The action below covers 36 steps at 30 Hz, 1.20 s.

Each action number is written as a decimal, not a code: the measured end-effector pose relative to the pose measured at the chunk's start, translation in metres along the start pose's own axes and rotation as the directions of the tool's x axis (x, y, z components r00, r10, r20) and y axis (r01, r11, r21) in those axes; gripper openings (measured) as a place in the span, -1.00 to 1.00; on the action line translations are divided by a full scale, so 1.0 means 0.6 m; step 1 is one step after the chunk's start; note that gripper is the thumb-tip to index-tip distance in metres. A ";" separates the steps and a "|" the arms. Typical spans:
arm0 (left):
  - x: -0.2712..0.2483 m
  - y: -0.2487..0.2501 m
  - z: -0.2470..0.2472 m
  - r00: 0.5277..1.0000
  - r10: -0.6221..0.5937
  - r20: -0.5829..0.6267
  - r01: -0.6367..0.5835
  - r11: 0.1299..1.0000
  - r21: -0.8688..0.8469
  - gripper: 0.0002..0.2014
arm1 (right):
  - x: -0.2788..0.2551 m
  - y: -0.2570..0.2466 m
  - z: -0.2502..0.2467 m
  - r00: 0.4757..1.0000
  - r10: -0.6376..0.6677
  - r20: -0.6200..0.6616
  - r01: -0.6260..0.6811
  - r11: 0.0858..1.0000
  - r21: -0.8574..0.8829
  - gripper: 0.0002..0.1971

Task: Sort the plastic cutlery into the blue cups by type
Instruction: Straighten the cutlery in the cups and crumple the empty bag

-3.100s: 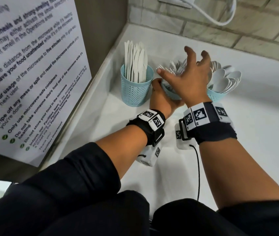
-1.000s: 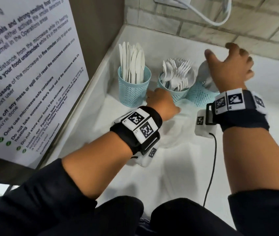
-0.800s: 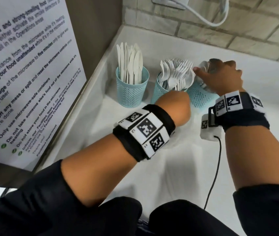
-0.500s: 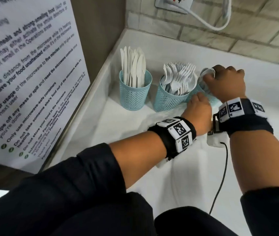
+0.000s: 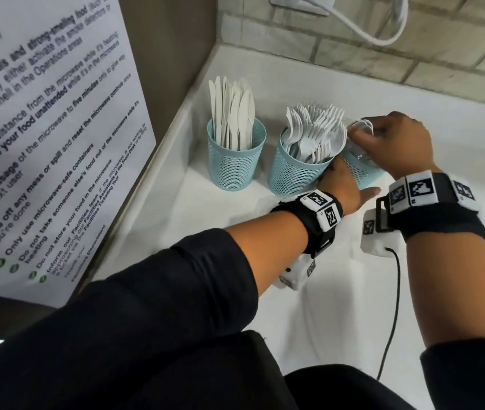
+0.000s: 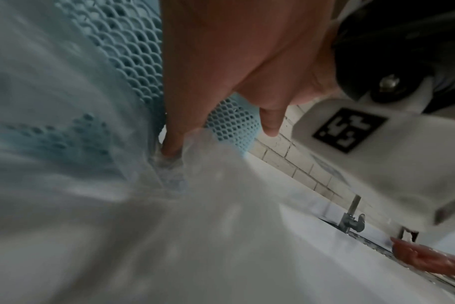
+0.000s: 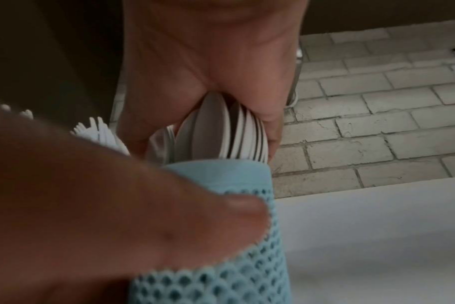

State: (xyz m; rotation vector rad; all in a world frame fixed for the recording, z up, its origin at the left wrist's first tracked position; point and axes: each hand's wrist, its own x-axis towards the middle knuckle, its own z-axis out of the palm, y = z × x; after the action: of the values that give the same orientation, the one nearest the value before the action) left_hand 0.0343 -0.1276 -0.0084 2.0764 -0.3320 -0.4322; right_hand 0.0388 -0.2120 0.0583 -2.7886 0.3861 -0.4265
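- Three blue mesh cups in a row on the white counter (image 5: 457,149): knife cup (image 5: 235,161) at 10 o'clock, fork cup (image 5: 297,176) centre, spoon cup (image 5: 362,173) at 2 o'clock.
- Right hand (image 5: 395,143) curled over the spoons (image 7: 237,133), clamping the bundle above the spoon cup's rim.
- Left hand (image 5: 342,184) low between fork cup and spoon cup, fingers (image 6: 174,131) extended, touching the mesh; no grasp visible.

Three blue mesh cups stood in a row: one (image 5: 234,161) of knives (image 5: 232,113), one (image 5: 297,174) of forks (image 5: 316,128), one (image 5: 364,173) of spoons (image 5: 361,127). Each bundle was too dense to count. Two hands showed, left hand (image 5: 343,184) and right hand (image 5: 398,143).
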 end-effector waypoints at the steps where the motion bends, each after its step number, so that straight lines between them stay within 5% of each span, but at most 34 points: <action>1: 0.004 -0.002 0.006 1.000 0.009 -0.024 -0.009 1.000 -0.007 0.08 | -0.002 -0.001 0.000 1.000 0.009 0.010 -0.009 1.000 0.007 -0.66; 7: 0.015 -0.011 0.043 0.984 0.000 -0.177 -0.028 0.988 -0.155 0.18 | -0.025 0.002 -0.008 0.999 0.003 0.038 -0.003 1.000 -0.001 -0.69; 13: 0.018 -0.017 0.029 0.983 0.026 -0.182 -0.079 0.954 -0.289 -0.06 | -0.019 0.005 0.000 0.997 0.044 -0.066 -0.037 0.993 0.113 -0.41; 16: 0.015 -0.017 0.025 0.984 0.035 -0.173 -0.080 0.962 -0.262 -0.09 | -0.010 0.001 -0.007 0.996 0.085 -0.004 -0.084 0.990 0.111 -0.29; 20: 0.016 -0.018 0.021 0.984 0.063 -0.169 -0.111 0.951 -0.288 -0.10 | -0.006 -0.001 -0.002 0.999 -0.020 0.026 0.018 0.995 0.096 -0.57; 25: 0.018 -0.022 0.020 0.984 0.072 -0.165 -0.113 0.959 -0.259 -0.12 | -0.009 -0.001 0.014 0.974 0.146 -0.172 -0.129 0.986 0.107 -0.60; 30: 0.019 -0.023 0.021 0.983 0.081 -0.166 -0.126 0.951 -0.283 -0.16 | -0.008 -0.007 0.006 1.000 0.012 -0.022 -0.009 0.994 0.110 -0.73; 33: 0.020 -0.023 0.021 0.986 0.070 -0.152 -0.108 0.960 -0.257 -0.12 | -0.007 0.004 0.015 0.983 0.115 -0.140 -0.105 0.992 0.077 -0.67; 36: 0.018 -0.016 0.018 0.989 0.057 -0.135 -0.090 0.963 -0.255 -0.08 | -0.019 0.009 0.024 0.973 0.081 -0.214 -0.063 0.994 0.093 -0.63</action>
State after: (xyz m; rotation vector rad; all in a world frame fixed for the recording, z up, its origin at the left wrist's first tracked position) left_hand 0.0401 -0.1354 -0.0241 1.8182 -0.2615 -0.2812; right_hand 0.0319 -0.2100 0.0404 -2.6432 0.5037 -0.7174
